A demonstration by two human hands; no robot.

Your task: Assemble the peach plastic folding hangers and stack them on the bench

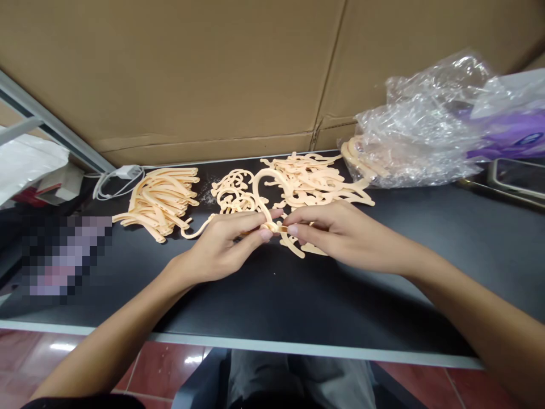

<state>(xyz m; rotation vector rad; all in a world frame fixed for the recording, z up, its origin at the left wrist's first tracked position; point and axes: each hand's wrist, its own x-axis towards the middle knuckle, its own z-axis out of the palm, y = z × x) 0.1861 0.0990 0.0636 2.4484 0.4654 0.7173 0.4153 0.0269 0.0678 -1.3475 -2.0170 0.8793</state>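
Observation:
Above the middle of the table, my left hand [232, 241] pinches a curved, cream-coloured hook-shaped piece [260, 196] near its lower end, between thumb and fingers. The piece arches upward and bends to the right. My right hand [336, 233] is closed at that same end, its thumb and forefinger together on a small thin, flat, brownish thing [283, 229] that touches or lies close to the piece. What this thing is, I cannot tell. Behind my hands lie a heap of flat curved cream pieces [315, 182] and a smaller heap of ring-like curled ones [234, 196].
To the left is a stack of long cream strips [164, 196], with a white cable [114, 182] behind it. Crumpled clear plastic bags [421, 136] and a purple package [506, 133] stand at the back right. Cardboard [204, 74] walls the rear of the black table [255, 307].

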